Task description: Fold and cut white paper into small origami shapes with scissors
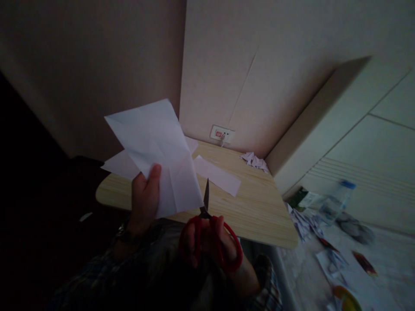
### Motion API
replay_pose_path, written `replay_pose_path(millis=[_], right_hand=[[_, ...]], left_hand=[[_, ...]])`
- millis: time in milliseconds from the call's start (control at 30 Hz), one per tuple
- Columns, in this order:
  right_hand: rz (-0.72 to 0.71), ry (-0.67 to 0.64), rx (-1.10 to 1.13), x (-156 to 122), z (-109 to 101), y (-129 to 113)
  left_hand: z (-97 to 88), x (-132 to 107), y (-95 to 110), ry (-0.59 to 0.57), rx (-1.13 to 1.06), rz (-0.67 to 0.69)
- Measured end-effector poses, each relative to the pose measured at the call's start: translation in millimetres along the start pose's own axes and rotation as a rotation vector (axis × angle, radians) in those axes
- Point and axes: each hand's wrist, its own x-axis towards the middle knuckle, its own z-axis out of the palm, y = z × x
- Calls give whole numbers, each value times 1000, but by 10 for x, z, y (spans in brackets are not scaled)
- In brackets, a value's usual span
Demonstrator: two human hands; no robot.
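Left hand (145, 196) — fingers pinched on paper (155, 147) | right hand (227, 242) — fingers holding scissors (204, 212) spread, blade (206, 194) beyond fingertips

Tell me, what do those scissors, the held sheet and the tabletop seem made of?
Scissors: smooth red handles, probably plastic; dark, tapering blades, likely metal. Held sheet: matte white paper, judging by its thin edges and fold creases. Tabletop: pale, streaked like wood grain; solid wood or laminate, I can't tell.
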Motion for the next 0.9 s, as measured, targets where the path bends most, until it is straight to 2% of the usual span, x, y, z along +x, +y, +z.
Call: replay_pose_path(millis=[200,467,567,667,767,900], right_hand=[[-35,-46,23,79,-120,151],[-80,-80,75,141,-24,103],[-88,-54,115,165,20,115],[-126,-88,172,211,56,166],[-143,-111,191,251,53,222],[-115,-76,156,257,-14,258]], left_hand=[[5,-11,5,41,13,-39],[-9,7,12,15,23,27],[5,-1,5,34,16,16],[12,-2,-11,46,10,-8],[15,5,-21,46,-2,-20],[16,16,-25,46,-15,-33]])
